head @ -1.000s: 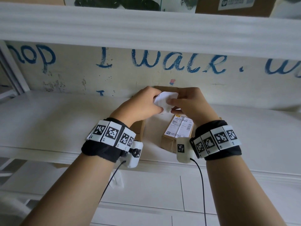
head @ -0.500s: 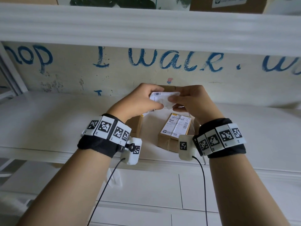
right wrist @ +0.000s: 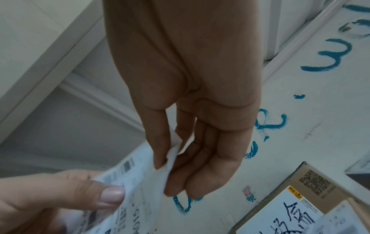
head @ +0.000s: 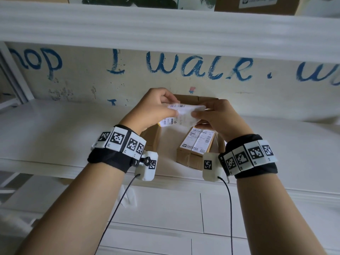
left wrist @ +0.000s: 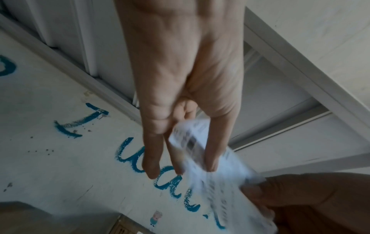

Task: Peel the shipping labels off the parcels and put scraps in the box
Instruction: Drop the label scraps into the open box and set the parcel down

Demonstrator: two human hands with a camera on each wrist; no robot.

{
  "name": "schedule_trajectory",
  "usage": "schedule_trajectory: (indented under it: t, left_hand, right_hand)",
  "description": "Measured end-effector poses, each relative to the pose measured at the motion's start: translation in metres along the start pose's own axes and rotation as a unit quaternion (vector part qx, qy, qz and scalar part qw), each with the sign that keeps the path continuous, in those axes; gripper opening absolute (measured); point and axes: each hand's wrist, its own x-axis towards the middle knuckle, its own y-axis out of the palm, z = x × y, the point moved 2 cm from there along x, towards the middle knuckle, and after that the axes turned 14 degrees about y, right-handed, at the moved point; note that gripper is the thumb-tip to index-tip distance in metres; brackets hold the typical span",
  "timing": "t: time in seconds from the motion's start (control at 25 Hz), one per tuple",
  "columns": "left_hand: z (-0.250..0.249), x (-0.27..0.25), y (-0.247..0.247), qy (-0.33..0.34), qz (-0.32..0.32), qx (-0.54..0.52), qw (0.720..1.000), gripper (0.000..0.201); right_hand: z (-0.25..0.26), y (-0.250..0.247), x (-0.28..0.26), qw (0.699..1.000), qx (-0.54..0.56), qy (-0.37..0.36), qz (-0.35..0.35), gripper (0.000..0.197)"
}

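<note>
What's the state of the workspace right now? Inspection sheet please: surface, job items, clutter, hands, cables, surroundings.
Surface: white shelf, parcels on it.
Job's things: peeled label held in the air between both hands; small parcel with label on top; larger cardboard box behind.
Clutter: nothing seen.
Hands: left hand and right hand each pinch one end of the label.
Cables: black cable from each wrist camera, hanging down.
Surroundings: wall with blue painted lettering; upper shelf overhead.
</note>
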Motion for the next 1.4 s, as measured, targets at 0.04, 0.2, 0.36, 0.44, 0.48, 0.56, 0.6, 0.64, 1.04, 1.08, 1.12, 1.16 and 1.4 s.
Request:
schedule_trajectory:
  t: [0.04,0.2,0.36,0.44,0.48,0.56,0.6,0.64,1.04,1.08,1.12,1.16,1.4]
  left_hand:
    - [-0.001,0.001,-0.003,0.003,-0.002,0.014,1.000,0.024]
    - [-0.001,0.002,-0.009,-0.004,-0.029,0.026,0.999,0.028]
    - [0.003,0.005,-0.002,-0.046,-0.046,-0.018,0.998,0.059]
    - [0.010,0.007,0.000,-0.060,-0.048,-0.014,0.997,0.059]
    - [0.012,0.008,0.001,-0.063,-0.049,-0.004,0.997,0.059]
    - [0.015,0.009,0.004,-0.070,-0.049,0.014,0.996,0.059]
    - [0.015,0.009,0.005,-0.072,-0.054,0.004,0.996,0.058]
    - [0.015,0.010,0.005,-0.073,-0.062,-0.011,0.995,0.056]
    - [0.022,0.016,0.002,-0.071,-0.106,-0.050,0.991,0.042]
    - [0.024,0.017,0.001,-0.072,-0.110,-0.048,0.990,0.042]
    - [0.026,0.017,0.000,-0.072,-0.114,-0.050,0.990,0.043]
    - [0.027,0.017,-0.001,-0.073,-0.119,-0.055,0.989,0.044]
    - [0.033,0.022,-0.005,-0.033,-0.123,-0.036,0.991,0.048]
  right_hand:
    - [0.000,-0.002,0.000,1.000,-0.008,0.003,0.000,0.013]
    - [0.001,-0.014,-0.003,1.000,-0.016,0.007,-0.017,0.014]
    - [0.001,-0.019,-0.002,1.000,-0.009,0.015,-0.012,0.019]
    - [0.001,-0.020,-0.001,1.000,0.002,0.012,-0.005,0.028]
    - [0.002,-0.021,0.000,1.000,0.007,0.007,-0.001,0.034]
    - [0.002,-0.023,0.001,1.000,0.018,-0.001,0.007,0.046]
    - [0.002,-0.024,0.001,1.000,0.026,-0.001,0.009,0.050]
    - [0.002,-0.025,0.003,0.999,0.034,-0.001,0.009,0.054]
    - [0.002,-0.025,0.021,0.998,0.048,-0.009,-0.034,0.082]
    - [0.001,-0.025,0.022,0.998,0.048,-0.003,-0.042,0.081]
    - [0.001,-0.025,0.023,0.997,0.051,0.006,-0.052,0.075]
    - [0.001,-0.025,0.024,0.997,0.055,0.017,-0.060,0.062]
    - [0.002,-0.025,0.026,0.990,0.093,0.061,-0.082,0.012]
